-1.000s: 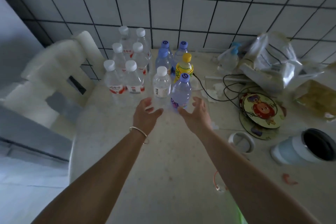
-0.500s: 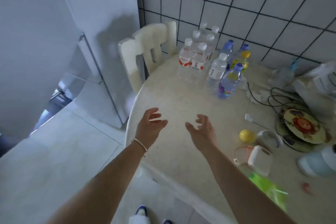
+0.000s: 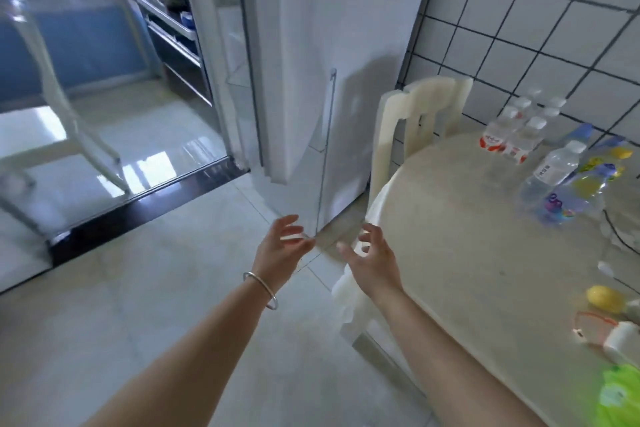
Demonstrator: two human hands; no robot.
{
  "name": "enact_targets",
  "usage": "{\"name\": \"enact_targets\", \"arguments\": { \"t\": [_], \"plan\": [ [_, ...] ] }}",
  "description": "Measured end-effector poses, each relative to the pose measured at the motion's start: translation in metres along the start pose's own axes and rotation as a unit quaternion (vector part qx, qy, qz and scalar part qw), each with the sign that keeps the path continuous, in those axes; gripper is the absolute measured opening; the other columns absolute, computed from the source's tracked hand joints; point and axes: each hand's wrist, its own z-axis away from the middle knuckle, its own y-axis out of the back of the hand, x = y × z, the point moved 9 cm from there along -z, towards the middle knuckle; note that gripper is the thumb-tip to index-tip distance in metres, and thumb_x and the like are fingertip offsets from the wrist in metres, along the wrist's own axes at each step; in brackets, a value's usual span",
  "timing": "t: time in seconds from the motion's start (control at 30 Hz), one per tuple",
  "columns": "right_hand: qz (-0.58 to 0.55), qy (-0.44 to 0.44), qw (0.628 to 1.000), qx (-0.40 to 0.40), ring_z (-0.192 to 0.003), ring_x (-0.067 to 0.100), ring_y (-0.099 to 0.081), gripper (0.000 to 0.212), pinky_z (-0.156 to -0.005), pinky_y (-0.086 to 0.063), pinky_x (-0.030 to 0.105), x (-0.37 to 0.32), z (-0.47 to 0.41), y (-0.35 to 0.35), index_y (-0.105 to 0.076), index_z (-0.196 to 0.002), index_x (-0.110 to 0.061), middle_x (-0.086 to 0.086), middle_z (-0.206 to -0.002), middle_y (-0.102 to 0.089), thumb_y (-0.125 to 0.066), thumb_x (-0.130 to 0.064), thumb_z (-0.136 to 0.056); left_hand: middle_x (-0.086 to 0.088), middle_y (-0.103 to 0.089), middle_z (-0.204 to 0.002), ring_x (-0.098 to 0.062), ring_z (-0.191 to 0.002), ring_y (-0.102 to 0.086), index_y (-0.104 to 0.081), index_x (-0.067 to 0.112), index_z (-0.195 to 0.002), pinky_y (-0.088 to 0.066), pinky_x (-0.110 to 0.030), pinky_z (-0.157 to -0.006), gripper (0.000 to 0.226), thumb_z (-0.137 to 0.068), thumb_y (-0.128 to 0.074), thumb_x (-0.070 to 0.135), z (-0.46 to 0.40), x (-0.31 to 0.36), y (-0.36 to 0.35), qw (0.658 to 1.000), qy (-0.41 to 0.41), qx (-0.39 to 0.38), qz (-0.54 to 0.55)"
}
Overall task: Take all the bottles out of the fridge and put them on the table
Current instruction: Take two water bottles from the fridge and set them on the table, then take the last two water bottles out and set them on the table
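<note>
Several bottles stand grouped at the far right of the round table: white-capped ones with red labels, a clear white-capped bottle, and blue-capped ones with a yellow-capped one behind it. The white fridge stands ahead, left of the table; its inside is hidden. My left hand and my right hand hover side by side over the floor by the table's left edge. Both have loose, spread fingers and hold nothing.
A cream plastic chair stands between fridge and table. A yellow ball, a white cup and green plastic lie at the table's near right. A dark door sill leads to another room at left with shelves.
My view has swung left from the table toward the fridge. Both hands have drawn back from the bottles left standing on the table and now hang over the floor.
</note>
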Motion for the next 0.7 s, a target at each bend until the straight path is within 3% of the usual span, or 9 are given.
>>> {"name": "enact_targets", "arguments": {
  "t": [0.13, 0.37, 0.47, 0.57, 0.7],
  "plan": [
    [-0.019, 0.032, 0.999, -0.028, -0.12, 0.02, -0.049, 0.062, -0.096, -0.04, 0.032, -0.06, 0.038, -0.082, -0.036, -0.137, -0.022, 0.001, -0.133, -0.049, -0.061, -0.042, -0.085, -0.01, -0.06, -0.118, -0.02, -0.093, -0.062, -0.05, 0.015, -0.126, -0.051, -0.02, -0.071, 0.051, -0.08, -0.072, 0.015, 0.018, -0.011, 0.104, 1.0, 0.0, 0.025, -0.015],
    [-0.008, 0.073, 0.993, -0.088, -0.12, 0.019, -0.049, 0.063, -0.101, -0.043, 0.042, -0.148, 0.057, -0.197, -0.034, -0.138, -0.021, 0.001, -0.133, -0.049, -0.061, -0.042, -0.086, -0.003, -0.055, -0.121, -0.02, -0.098, -0.06, -0.043, 0.02, -0.135, -0.046, -0.017, -0.07, 0.059, -0.083, -0.069, 0.023, 0.014, -0.013, 0.25, 0.996, -0.002, 0.085, -0.026],
    [0.008, 0.091, 0.99, -0.11, -0.122, 0.02, -0.049, 0.063, -0.099, -0.044, 0.038, -0.179, 0.043, -0.237, -0.032, -0.139, -0.021, 0.002, -0.136, -0.047, -0.06, -0.044, -0.087, -0.004, -0.055, -0.125, -0.019, -0.098, -0.059, -0.041, 0.021, -0.137, -0.046, -0.016, -0.071, 0.061, -0.083, -0.069, 0.024, -0.005, -0.016, 0.291, 0.994, 0.001, 0.102, -0.026],
    [0.015, 0.103, 0.988, -0.118, -0.122, 0.021, -0.05, 0.063, -0.098, -0.044, 0.037, -0.21, 0.01, -0.272, -0.032, -0.139, -0.021, 0.002, -0.137, -0.047, -0.059, -0.045, -0.087, -0.008, -0.054, -0.129, -0.021, -0.101, -0.058, -0.04, 0.019, -0.138, -0.047, -0.027, -0.081, 0.061, -0.083, -0.068, 0.023, -0.037, -0.015, 0.324, 0.994, 0.008, 0.11, -0.018],
    [0.001, 0.114, 0.986, -0.119, -0.121, 0.02, -0.049, 0.064, -0.099, -0.045, 0.039, -0.255, -0.054, -0.317, -0.032, -0.139, -0.022, 0.002, -0.137, -0.046, -0.059, -0.046, -0.086, -0.008, -0.056, -0.125, -0.024, -0.103, -0.059, -0.043, 0.019, -0.135, -0.046, -0.032, -0.083, 0.057, -0.083, -0.068, 0.021, -0.104, -0.006, 0.37, 0.991, 0.005, 0.136, -0.004]
  ]
}}
